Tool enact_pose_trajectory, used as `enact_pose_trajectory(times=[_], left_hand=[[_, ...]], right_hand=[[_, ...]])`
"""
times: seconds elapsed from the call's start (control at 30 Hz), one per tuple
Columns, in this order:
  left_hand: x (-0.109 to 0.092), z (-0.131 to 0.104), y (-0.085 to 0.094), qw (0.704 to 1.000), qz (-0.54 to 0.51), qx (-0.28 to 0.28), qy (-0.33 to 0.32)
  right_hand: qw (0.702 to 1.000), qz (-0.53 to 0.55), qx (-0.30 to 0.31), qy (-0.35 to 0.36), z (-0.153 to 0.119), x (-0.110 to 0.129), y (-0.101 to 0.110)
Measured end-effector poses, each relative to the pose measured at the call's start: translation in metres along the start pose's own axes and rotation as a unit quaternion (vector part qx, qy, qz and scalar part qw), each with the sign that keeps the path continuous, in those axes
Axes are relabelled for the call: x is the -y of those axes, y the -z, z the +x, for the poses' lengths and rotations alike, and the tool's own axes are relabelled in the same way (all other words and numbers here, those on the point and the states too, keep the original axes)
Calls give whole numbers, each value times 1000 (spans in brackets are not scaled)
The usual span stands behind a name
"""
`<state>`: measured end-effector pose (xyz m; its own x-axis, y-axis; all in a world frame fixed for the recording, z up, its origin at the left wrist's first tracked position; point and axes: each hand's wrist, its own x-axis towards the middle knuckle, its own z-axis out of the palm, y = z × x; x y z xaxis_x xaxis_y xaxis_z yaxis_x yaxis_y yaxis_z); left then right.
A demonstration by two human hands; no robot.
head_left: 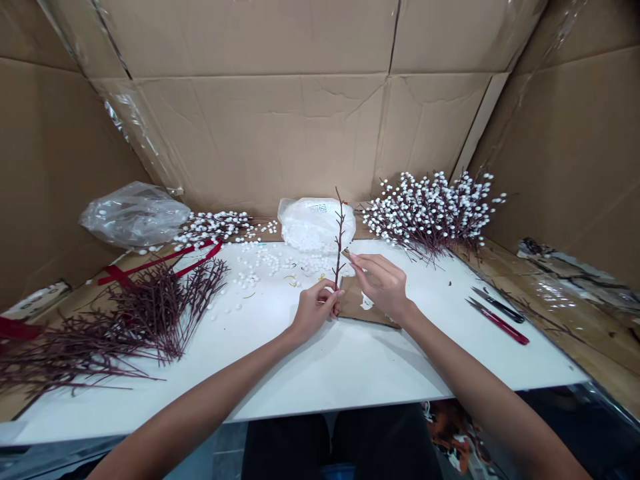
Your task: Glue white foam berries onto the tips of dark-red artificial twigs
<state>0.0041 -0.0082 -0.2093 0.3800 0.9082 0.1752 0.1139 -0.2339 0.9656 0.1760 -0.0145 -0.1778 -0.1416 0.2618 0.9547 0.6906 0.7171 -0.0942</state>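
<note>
My left hand (pixel 319 305) pinches the lower end of a brown artificial twig (pixel 340 230), which stands upright with short bare side shoots. Between the fingertips of my right hand (pixel 383 283) is a small tan stick (pixel 346 253), its tip beside or touching the twig; I cannot tell which. Beneath both hands lies a piece of brown cardboard (pixel 356 303) with a white smear (pixel 367 301) on it. Loose white foam berries (pixel 270 259) are scattered behind and left of my left hand.
Bare twigs (pixel 160 307) with red ribbon (pixel 150 262) are heaped at left. White-berried twigs (pixel 435 210) lie back right, others (pixel 215 227) back left. A bag of white berries (pixel 315 223), a clear plastic bag (pixel 135 213) and two thread snips (pixel 500 320) lie around. Cardboard walls (pixel 260 133) enclose the table.
</note>
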Motion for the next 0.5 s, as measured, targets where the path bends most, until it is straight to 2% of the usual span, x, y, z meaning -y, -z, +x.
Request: enact_pose_trajectory(times=[0.3,0.5], left_hand=[[1,0,-1,1000,18,1,-4],[1,0,0,1000,11,2,-5]], right_hand=[[999,-35,38,6,-1,-1,-1],[1000,-8,15,-10,2,0,1]])
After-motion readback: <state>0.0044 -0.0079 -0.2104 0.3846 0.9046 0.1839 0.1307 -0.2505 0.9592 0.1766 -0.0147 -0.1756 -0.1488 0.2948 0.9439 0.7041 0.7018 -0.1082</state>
